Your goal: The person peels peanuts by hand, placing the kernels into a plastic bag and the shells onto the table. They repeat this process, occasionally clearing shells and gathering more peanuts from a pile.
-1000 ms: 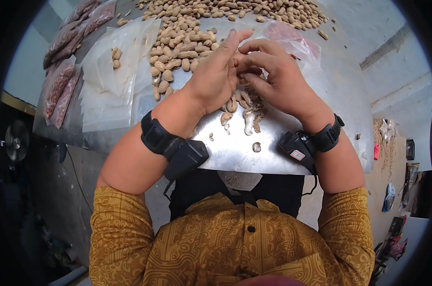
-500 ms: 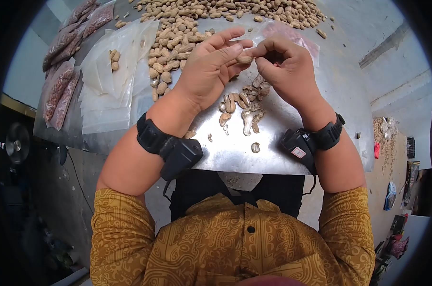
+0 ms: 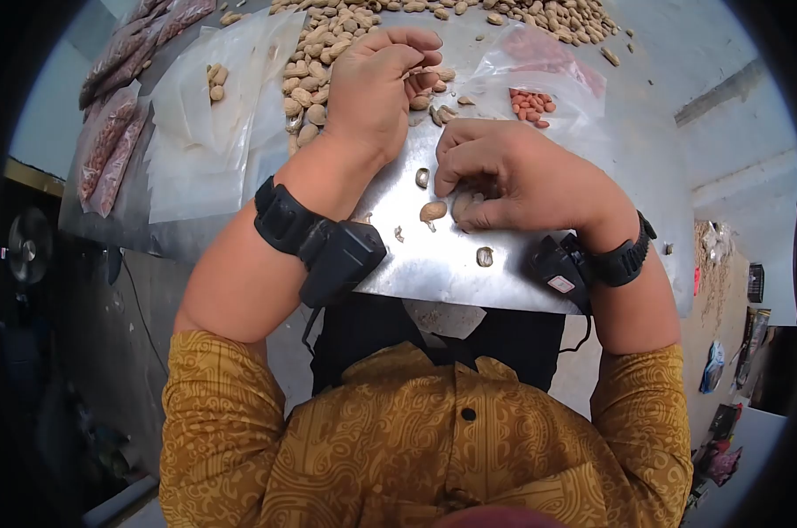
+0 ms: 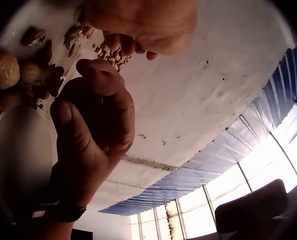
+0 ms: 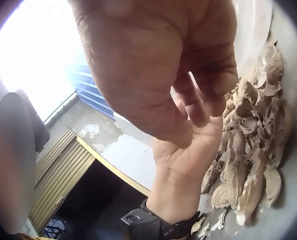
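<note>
My right hand [image 3: 526,172] curves low over a heap of broken peanut shells [image 5: 258,135]. In the right wrist view its thumb and fingers stand apart, fingertips right at the heap's edge. The head view shows only a little of the heap between thumb and fingers; the rest is hidden. My left hand [image 3: 372,97] is farther forward, beside the peanut pile [image 3: 309,77], with fingers bent. Whole peanuts [image 3: 422,102] show right by its fingertips; I cannot tell if it holds one. Red shelled peanuts [image 3: 530,107] lie on a clear plastic bag [image 3: 583,110].
Loose shell pieces [image 3: 433,212] lie on the metal table [image 3: 398,273] near its front edge. Flat clear bags [image 3: 201,189] with a few peanuts on top are at left. Filled bags [image 3: 108,163] lie beyond them. More unshelled peanuts [image 3: 561,18] spread across the back.
My hands were together around a peanut and have parted. The left has gone forward and left to the pile; the right has come back over the shells, uncovering the red shelled peanuts.
</note>
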The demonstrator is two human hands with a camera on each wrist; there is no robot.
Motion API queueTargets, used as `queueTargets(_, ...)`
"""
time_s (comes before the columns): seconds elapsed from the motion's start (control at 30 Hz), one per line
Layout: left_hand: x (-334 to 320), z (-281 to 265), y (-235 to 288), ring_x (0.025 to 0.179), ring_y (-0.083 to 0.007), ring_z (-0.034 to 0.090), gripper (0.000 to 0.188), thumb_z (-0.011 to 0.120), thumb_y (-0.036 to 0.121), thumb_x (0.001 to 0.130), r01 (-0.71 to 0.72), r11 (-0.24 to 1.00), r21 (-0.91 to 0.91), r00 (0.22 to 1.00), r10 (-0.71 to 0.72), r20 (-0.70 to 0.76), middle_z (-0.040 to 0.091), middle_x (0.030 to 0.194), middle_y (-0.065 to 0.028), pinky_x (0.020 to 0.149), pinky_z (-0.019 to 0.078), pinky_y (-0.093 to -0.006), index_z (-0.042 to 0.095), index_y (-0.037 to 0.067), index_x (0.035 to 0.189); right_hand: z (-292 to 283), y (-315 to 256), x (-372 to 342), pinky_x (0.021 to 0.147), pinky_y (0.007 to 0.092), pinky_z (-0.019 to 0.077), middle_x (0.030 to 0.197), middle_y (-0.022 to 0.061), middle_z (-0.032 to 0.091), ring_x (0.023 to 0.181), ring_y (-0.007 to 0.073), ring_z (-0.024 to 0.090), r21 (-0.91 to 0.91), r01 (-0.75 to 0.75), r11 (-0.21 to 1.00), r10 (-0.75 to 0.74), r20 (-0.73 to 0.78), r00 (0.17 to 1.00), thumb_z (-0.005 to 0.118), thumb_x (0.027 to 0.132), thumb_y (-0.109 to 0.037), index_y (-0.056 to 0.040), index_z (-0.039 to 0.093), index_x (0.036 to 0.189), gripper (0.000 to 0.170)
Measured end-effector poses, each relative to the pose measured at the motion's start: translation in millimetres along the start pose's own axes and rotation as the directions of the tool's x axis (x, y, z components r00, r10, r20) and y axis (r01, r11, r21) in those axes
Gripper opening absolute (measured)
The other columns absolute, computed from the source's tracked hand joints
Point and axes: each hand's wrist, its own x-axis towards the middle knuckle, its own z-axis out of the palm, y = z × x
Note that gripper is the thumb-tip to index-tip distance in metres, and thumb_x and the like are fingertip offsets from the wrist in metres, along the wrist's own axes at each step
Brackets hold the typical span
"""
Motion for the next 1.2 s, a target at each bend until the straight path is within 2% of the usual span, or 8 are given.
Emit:
queueTargets(0.2, -1.5, 7.8, -1.3, 0.073, -0.0104, 0.056, 0.016, 0.062, 0.010, 0.085, -0.032, 0.998, 0.062, 0.999, 0.031, 0.013, 0.060, 0.085, -0.0029, 0.066, 0.0469, -0.0232, 0.062, 0.002, 0.098, 1.4, -0.7, -0.8, 0.064, 0.0353, 0.0445, 0.076, 0.0118, 0.053, 0.071, 0.0288, 0.056, -0.147, -0.029, 0.989, 0.032, 0.019, 0.999, 0.066, 0.066, -0.006, -0.0002, 0.062, 0.072, 0.010)
queueTargets(0.4, -2.3, 12.1, -0.3, 0.058, -0.0046, 0.050, 0.016, 0.065, 0.018, 0.084, -0.006, 0.996, 0.084, 1.000, 0.007, -0.007, 0.058, 0.071, 0.0013, 0.050, 0.0394, -0.0170, 0.064, 0.003, 0.089, 3.9, -3.6, -2.0, 0.063, 0.0373, 0.0442, 0.076, 0.0116, 0.053, 0.071, 0.0300, 0.056, -0.273, -0.017, 0.962, 0.024, 0.022, 0.999, 0.065, 0.068, -0.007, -0.0014, 0.062, 0.068, 0.006)
queueTargets(0.67, -0.2, 6.2, 1.4, 0.059, -0.0049, 0.050, 0.023, 0.057, 0.023, 0.090, -0.015, 0.998, 0.067, 1.000, 0.013, 0.027, 0.055, 0.071, 0.0013, 0.055, 0.0415, -0.0172, 0.062, 0.001, 0.095, 4.9, -1.7, -2.8, 0.063, 0.0383, 0.0457, 0.076, 0.0123, 0.053, 0.070, 0.0310, 0.056, -0.300, 0.011, 0.954, 0.000, 0.037, 0.999, 0.062, 0.067, -0.005, -0.0012, 0.063, 0.074, 0.008)
queueTargets(0.77, -0.7, 5.1, 3.4, 0.060, -0.0054, 0.050, 0.024, 0.054, 0.021, 0.092, -0.019, 0.997, 0.069, 0.999, 0.016, 0.042, 0.055, 0.072, 0.0013, 0.058, 0.0430, -0.0172, 0.061, -0.001, 0.099, -1.7, 3.3, -0.5, 0.062, 0.0329, 0.0474, 0.074, 0.0113, 0.057, 0.067, 0.0241, 0.059, -0.216, 0.020, 0.976, -0.019, 0.007, 1.000, 0.064, 0.069, -0.006, -0.0004, 0.063, 0.081, 0.013)
queueTargets(0.87, -1.8, 4.3, 3.1, 0.062, -0.0060, 0.051, 0.023, 0.054, 0.017, 0.091, -0.040, 0.996, 0.082, 0.997, 0.034, 0.074, 0.056, 0.074, 0.0003, 0.059, 0.0433, -0.0175, 0.060, -0.002, 0.102, -5.6, 7.2, -0.5, 0.063, 0.0264, 0.0495, 0.077, 0.0086, 0.063, 0.068, 0.0147, 0.062, 0.211, -0.157, 0.965, 0.195, -0.172, 0.966, 0.065, 0.074, -0.006, 0.0009, 0.063, 0.085, 0.013)
queueTargets(0.97, -4.3, 7.9, 5.5, 0.063, -0.0055, 0.052, 0.020, 0.057, 0.013, 0.087, -0.052, 0.994, 0.096, 0.991, 0.039, 0.127, 0.058, 0.074, -0.0002, 0.057, 0.0430, -0.0177, 0.063, 0.001, 0.101, -14.7, 14.8, 0.6, 0.066, 0.0227, 0.0510, 0.083, 0.0068, 0.065, 0.074, 0.0101, 0.063, 0.494, -0.024, 0.869, 0.244, -0.387, 0.889, 0.066, 0.079, -0.007, 0.0025, 0.063, 0.090, 0.015)
queueTargets(1.1, -6.5, 9.3, 3.9, 0.070, -0.0090, 0.054, 0.026, 0.054, 0.005, 0.085, -0.137, 0.968, 0.211, 0.963, 0.080, 0.257, 0.061, 0.087, -0.0051, 0.063, 0.0452, -0.0214, 0.059, -0.003, 0.109, -14.5, 28.8, 3.2, 0.069, 0.0229, 0.0519, 0.082, 0.0070, 0.065, 0.075, 0.0123, 0.063, 0.583, 0.099, 0.806, 0.290, -0.536, 0.793, 0.067, 0.079, -0.005, 0.0029, 0.064, 0.095, 0.019)
queueTargets(1.2, -11.3, 16.8, 7.1, 0.080, -0.0108, 0.058, 0.025, 0.060, 0.008, 0.084, -0.176, 0.946, 0.272, 0.954, 0.096, 0.285, 0.063, 0.093, -0.0057, 0.071, 0.0477, -0.0223, 0.060, -0.002, 0.107, -13.6, 29.0, 4.4, 0.069, 0.0228, 0.0523, 0.085, 0.0070, 0.065, 0.075, 0.0124, 0.063, 0.535, 0.107, 0.838, 0.269, -0.576, 0.772, 0.068, 0.078, -0.006, 0.0018, 0.065, 0.095, 0.019)
